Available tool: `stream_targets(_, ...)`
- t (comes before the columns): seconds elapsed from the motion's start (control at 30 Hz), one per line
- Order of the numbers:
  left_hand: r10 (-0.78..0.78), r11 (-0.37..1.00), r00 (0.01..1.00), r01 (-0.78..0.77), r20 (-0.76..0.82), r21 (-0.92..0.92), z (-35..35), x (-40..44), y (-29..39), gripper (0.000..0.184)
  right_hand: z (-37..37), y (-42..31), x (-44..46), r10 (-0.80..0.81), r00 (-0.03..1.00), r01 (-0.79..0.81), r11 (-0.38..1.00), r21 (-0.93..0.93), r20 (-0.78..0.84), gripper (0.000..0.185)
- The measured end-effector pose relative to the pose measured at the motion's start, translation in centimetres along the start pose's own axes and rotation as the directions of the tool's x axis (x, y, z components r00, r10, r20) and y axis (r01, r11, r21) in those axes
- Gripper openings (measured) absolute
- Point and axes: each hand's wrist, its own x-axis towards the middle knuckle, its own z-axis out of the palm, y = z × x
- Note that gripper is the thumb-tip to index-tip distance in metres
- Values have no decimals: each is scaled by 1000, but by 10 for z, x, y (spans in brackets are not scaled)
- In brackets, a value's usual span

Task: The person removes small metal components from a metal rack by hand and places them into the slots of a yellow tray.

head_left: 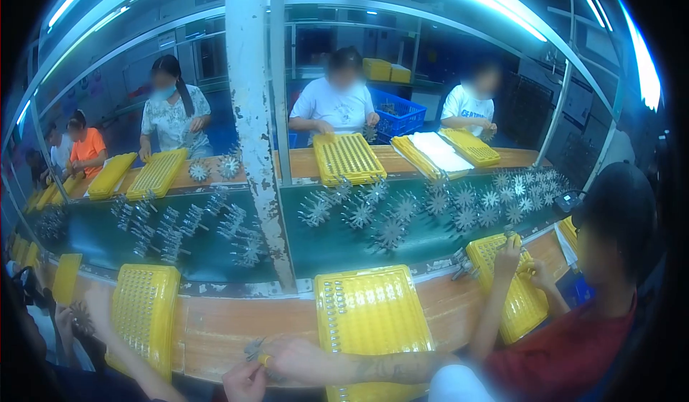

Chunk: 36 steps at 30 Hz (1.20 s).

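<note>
At the bottom of the head view, my left hand and my right hand meet over the front edge of the bench. Between them is a star-shaped metal fixture with thin radiating arms, partly covered by my fingers. My left fingers are pinched at its lower side, while my right fingers curl round it from the right. A small yellow band shows at my right fingertips. Under my right forearm lies a yellow tray with rows of slots; small shiny metal pieces fill the left columns.
A green conveyor belt carries many star-shaped fixtures. A peeling white post rises ahead. Another yellow tray lies left, beside a co-worker's arm; a co-worker in red handles a tray at right. More people sit across the belt.
</note>
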Motion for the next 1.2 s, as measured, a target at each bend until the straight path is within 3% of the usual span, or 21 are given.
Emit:
stream_targets(0.07,-74,995,997,73,5,63,-5,-2,9,24,-24,-6,2,12,999,-8,997,-77,40,18)
stream_targets(0.13,0,994,998,6,-60,109,-7,-6,8,25,-49,0,1,26,996,-12,988,-155,84,18)
stream_targets(0.2,76,985,991,-58,-106,160,-10,-5,3,25,-69,12,-8,39,980,-79,976,-204,-194,20)
stream_targets(0.27,-32,999,993,29,-112,-26,-12,-6,-5,25,-90,26,-23,109,936,-189,957,-218,-334,16)
stream_targets(0.33,-64,998,991,60,-120,-36,-9,-5,-1,25,-110,39,-48,267,906,-358,896,-261,-327,14)
stream_targets(0.37,-77,995,991,69,-111,-72,-6,-3,-3,25,-114,46,-62,276,905,-364,895,-258,-323,14)
stream_targets(0.43,-99,990,990,88,-97,-114,8,4,-13,25,-120,60,-88,400,825,-517,819,-248,-400,11)
stream_targets(0.5,170,954,924,-241,-341,-177,30,11,-27,9,-121,72,-113,444,803,-562,786,-258,-397,12)
stream_targets(0.67,74,979,972,-113,-222,-170,39,11,-18,15,-120,85,-144,541,746,-658,692,-298,-389,13)
stream_targets(0.8,167,956,951,-221,-260,-194,43,13,-1,10,-114,92,-148,580,740,-664,709,-236,-340,11)
stream_targets(0.93,108,964,970,-155,-216,-216,43,8,12,15,-102,105,-152,599,740,-667,712,-220,-306,21)
stream_targets(1.0,92,963,972,-142,-215,-228,47,6,4,15,-102,105,-146,638,708,-697,701,-152,-303,15)
stream_targets(1.13,82,968,978,-123,-190,-218,51,9,9,14,-86,119,-155,658,724,-690,692,-213,-206,17)
stream_targets(1.2,68,972,984,-102,-162,-212,52,10,11,14,-78,118,-147,636,740,-670,725,-159,-220,8)
